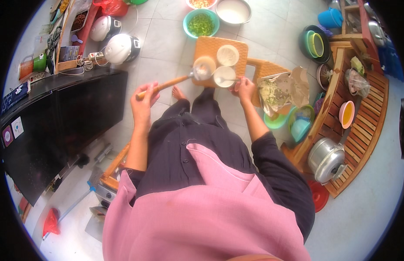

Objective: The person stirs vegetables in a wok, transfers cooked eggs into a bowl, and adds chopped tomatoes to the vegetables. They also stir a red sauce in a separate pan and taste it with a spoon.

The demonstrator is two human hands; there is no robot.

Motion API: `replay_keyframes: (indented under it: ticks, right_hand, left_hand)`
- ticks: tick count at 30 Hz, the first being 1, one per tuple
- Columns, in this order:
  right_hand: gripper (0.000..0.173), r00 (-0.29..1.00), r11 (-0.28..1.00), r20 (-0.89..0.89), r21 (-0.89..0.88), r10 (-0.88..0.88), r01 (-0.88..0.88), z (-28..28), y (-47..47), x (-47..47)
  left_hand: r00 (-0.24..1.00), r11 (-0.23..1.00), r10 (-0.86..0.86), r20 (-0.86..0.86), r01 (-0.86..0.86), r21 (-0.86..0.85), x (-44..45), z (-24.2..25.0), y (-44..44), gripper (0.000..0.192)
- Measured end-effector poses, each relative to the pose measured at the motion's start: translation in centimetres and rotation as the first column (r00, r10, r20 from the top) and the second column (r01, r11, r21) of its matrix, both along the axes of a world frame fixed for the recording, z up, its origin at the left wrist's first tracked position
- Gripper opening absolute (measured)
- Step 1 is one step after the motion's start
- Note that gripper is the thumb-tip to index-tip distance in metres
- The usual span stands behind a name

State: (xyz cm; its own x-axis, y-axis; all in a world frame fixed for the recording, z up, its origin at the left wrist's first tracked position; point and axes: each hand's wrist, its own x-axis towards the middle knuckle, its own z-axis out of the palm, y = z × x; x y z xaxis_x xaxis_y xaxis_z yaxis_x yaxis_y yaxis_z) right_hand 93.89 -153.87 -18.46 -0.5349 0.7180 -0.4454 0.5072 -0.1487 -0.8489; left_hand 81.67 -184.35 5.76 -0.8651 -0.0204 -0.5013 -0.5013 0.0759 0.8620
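My left hand [143,101] grips the wooden handle of a metal ladle [171,84]. The ladle's bowl end, with pale food in it, is over a round tub [208,60]. In my right hand [245,88] is a small spoon [230,80], its tip inside a white round cup [225,72]. Another pale, filled cup [228,55] stands just beyond that one. All three containers rest on an orange woven-pattern plastic stool [202,45] in front of my legs.
Beyond the stool are a turquoise bowl of chopped greens [201,24] and a metal pot of white liquid [234,11]. On the right, an opened paper wrap [280,89] holds shredded food near a wooden bench [365,130]. Rice cookers [122,49] and a black refrigerator [65,127] stand left.
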Motion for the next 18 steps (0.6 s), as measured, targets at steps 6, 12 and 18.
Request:
replay_keyframes:
  ticks: [6,12,18]
  right_hand:
    - [0.025,0.998,0.991,0.001,-0.115,-0.066,0.066,1.4,0.2,0.1]
    - [0.026,0.999,0.999,-0.018,0.011,-0.031,0.031,1.5,0.4,0.3]
    - [0.026,1.000,0.997,-0.022,0.073,-0.006,0.008,-0.7,-0.2,-0.1]
  left_hand:
    - [1.000,1.000,-0.004,0.001,0.004,0.004,-0.1,-0.3,0.1,0.022]
    - [1.000,1.000,-0.013,-0.003,0.013,0.007,-0.2,-0.6,0.3,0.022]
    - [1.000,1.000,-0.023,-0.004,0.023,-0.002,-0.2,-0.7,0.4,0.021]
